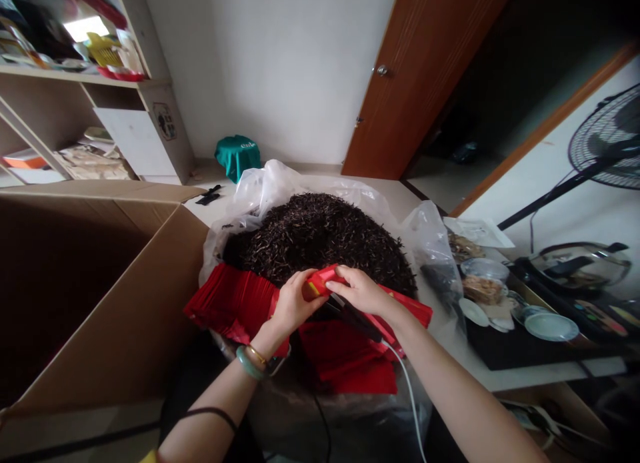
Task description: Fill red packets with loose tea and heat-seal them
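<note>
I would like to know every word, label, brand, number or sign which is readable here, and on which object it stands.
No text can be read with certainty.
White lettering on the teal cover: too small and blurred.
Dark emblem on the cabinet: too small to read.
Red packet in the left hand and right hand: no legible wording.

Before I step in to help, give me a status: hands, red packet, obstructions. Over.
Left hand and right hand both gripping red packet. Packet at near side of dark heap. White cable beside right forearm, clear of packet.
</note>
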A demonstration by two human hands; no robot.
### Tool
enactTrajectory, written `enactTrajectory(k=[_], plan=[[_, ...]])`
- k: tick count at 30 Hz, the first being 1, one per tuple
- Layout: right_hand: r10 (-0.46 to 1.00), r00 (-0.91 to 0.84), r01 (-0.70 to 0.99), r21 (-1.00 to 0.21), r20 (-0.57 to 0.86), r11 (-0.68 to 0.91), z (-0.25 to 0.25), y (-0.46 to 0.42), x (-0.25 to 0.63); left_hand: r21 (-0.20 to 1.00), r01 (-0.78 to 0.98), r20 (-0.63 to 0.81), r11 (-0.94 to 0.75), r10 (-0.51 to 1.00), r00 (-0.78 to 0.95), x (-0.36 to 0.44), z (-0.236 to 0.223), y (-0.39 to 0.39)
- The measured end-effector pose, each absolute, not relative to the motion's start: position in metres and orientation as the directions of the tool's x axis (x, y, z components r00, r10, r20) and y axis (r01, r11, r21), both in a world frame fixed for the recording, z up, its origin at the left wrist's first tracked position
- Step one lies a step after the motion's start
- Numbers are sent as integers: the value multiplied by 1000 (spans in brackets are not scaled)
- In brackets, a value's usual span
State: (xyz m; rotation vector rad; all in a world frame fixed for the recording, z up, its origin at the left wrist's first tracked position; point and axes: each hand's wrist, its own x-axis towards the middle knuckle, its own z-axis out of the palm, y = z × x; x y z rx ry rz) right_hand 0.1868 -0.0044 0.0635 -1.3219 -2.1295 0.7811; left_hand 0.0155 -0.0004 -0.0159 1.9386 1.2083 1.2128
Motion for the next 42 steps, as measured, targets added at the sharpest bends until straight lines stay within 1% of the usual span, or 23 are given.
enactTrajectory(k=[2, 5, 7, 11, 13, 15, 17, 19, 22, 26, 29, 33, 36, 38, 40, 42], plan=[[922, -367, 585, -740, 122, 330, 64, -5, 187, 798, 400, 410, -452, 892, 190, 15, -15, -1], [943, -312, 602, -744, 116, 291, 67, -5, 185, 800, 415, 395, -433, 901, 180, 15, -14, -1], [955, -290, 639, -730, 63, 242, 71, -4, 183, 803, 411, 390, -431, 902, 184, 16, -15, -1], [950, -294, 674, -727, -101, 131, 79, 0, 181, 798, 398, 408, -452, 892, 195, 17, -16, -3], [942, -309, 668, -735, -134, 115, 81, 3, 182, 804, 392, 398, -447, 895, 203, 16, -15, -3], [948, -300, 674, -726, -102, 135, 82, 4, 183, 835, 370, 350, -407, 912, 215, 15, -12, -3], [957, -286, 693, -700, -48, 172, 83, 3, 184, 884, 322, 270, -339, 933, 240, 13, -10, -3], [956, -292, 709, -675, -17, 204, 85, 1, 186, 935, 242, 188, -258, 942, 278, 12, -9, -2], [944, -331, 692, -679, 3, 245, 89, -2, 188, 986, 87, 105, -139, 943, 314, 12, -9, 1], [941, -335, 696, -664, 36, 273, 92, -1, 193, 998, -64, 47, -28, 947, 318, 14, -8, 3], [948, -315, 729, -630, 39, 267, 89, 0, 196, 994, -105, 28, 9, 939, 342, 14, -3, 2], [939, -342, 733, -613, 42, 294, 80, -3, 194, 988, -148, 20, 35, 935, 353, 13, -1, 2], [931, -360, 733, -597, 67, 326, 75, -5, 192, 995, -101, 30, 3, 944, 329, 12, -4, 3], [931, -349, 746, -568, 110, 347, 72, -4, 193, 995, -36, 95, -89, 957, 273, 12, -6, 2], [936, -311, 775, -528, 163, 349, 69, -2, 193, 958, 102, 245, -268, 951, 188, 12, -8, 1], [942, -269, 802, -494, 203, 335, 65, -1, 192, 846, 299, 411, -442, 897, 165, 14, -10, -1]])
